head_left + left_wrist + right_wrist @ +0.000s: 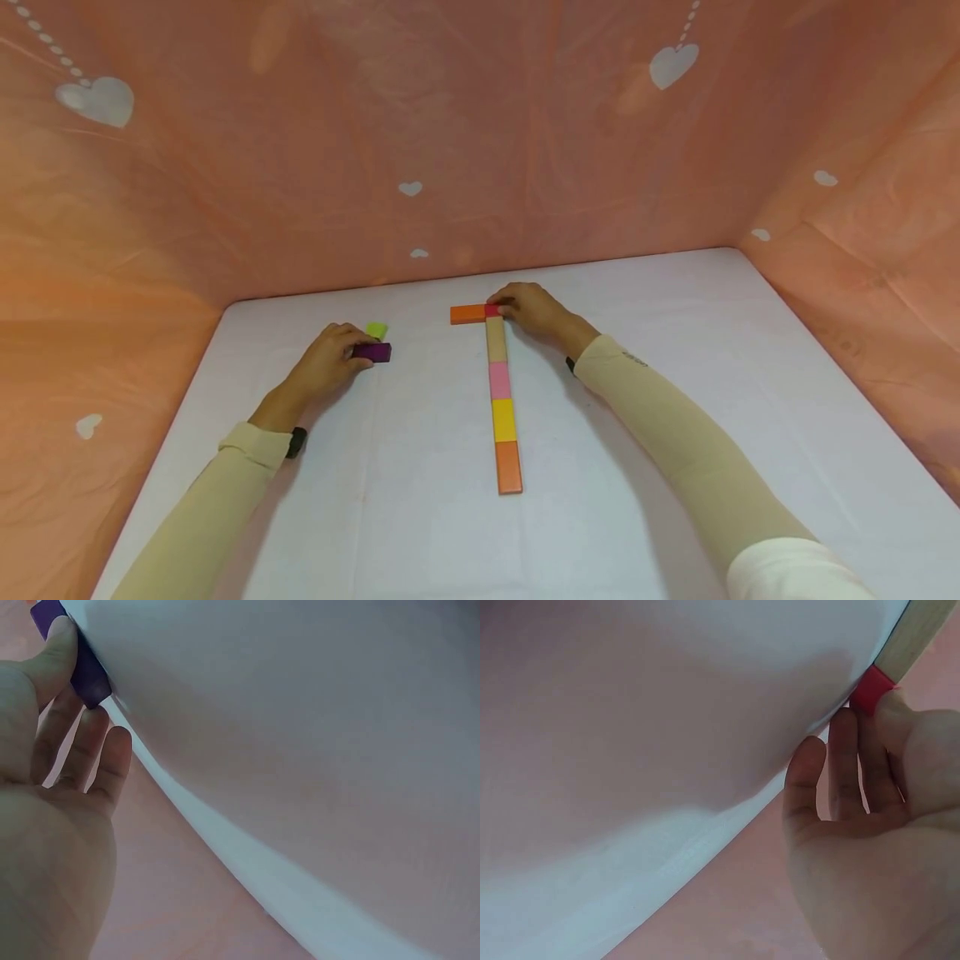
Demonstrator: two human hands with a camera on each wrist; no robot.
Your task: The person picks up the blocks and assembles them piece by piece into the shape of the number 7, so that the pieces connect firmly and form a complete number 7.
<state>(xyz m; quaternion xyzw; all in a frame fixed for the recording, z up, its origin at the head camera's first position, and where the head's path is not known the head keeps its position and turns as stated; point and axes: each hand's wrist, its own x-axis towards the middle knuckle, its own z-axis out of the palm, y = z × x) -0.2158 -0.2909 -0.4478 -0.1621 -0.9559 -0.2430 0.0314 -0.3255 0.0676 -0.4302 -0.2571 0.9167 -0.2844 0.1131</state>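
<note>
My left hand (pixel 330 357) pinches a purple block (pixel 377 352) between thumb and fingers; in the left wrist view the thumb lies over the purple block (pixel 91 675). A lime-green block (pixel 377 330) lies just behind it. Over at the far end of a line of blocks, my right hand (pixel 534 312) grips a red block (pixel 491 310), partly hidden by the fingers. Left of the red block lies an orange block (pixel 468 314). A tan block (pixel 496 340) runs from the red one toward me, followed by pink (pixel 499 380), yellow (pixel 504 420) and orange blocks (pixel 508 468), end to end.
A white cloth (pixel 420 500) covers the table under the blocks. Peach-coloured sheeting (pixel 480 150) with white hearts stands along the back and both sides of the table.
</note>
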